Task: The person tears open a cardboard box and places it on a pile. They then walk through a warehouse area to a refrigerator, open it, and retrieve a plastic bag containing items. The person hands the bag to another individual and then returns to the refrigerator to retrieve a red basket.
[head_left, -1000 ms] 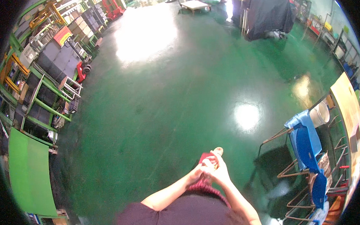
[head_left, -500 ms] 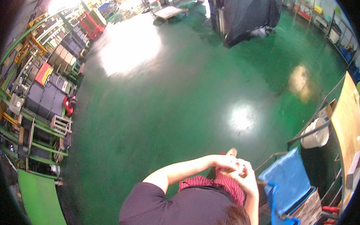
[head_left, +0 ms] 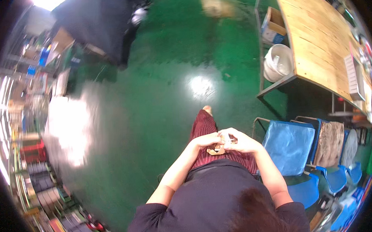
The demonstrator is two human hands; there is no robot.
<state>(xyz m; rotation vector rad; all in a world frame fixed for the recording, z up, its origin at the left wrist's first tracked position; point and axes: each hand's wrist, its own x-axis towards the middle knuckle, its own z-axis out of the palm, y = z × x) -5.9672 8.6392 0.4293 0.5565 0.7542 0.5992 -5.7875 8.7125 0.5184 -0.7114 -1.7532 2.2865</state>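
We hold a small, angular, gold-tan object with pale glossy parts point(head_left: 215, 150) between both hands, in front of the waist. Our left hand point(head_left: 206, 141) is closed on it from the left, fingers bent inward; our right hand point(head_left: 243, 143) grips from the right, thumb and fingers curved and narrowly spaced. The fingers partly cover the object, so we cannot tell its full shape. Directly below are our maroon trousers with pale stripes point(head_left: 202, 125); nearer the camera is our black ribbed short-sleeved shirt point(head_left: 206, 194). We stand on a glossy green floor point(head_left: 153, 117). To our right, near the right forearm, is a chair with a blue padded seat point(head_left: 289, 146). Beyond it stands a table with a light wooden top point(head_left: 315, 40). A white round bucket point(head_left: 269, 69) sits under the table's left edge.
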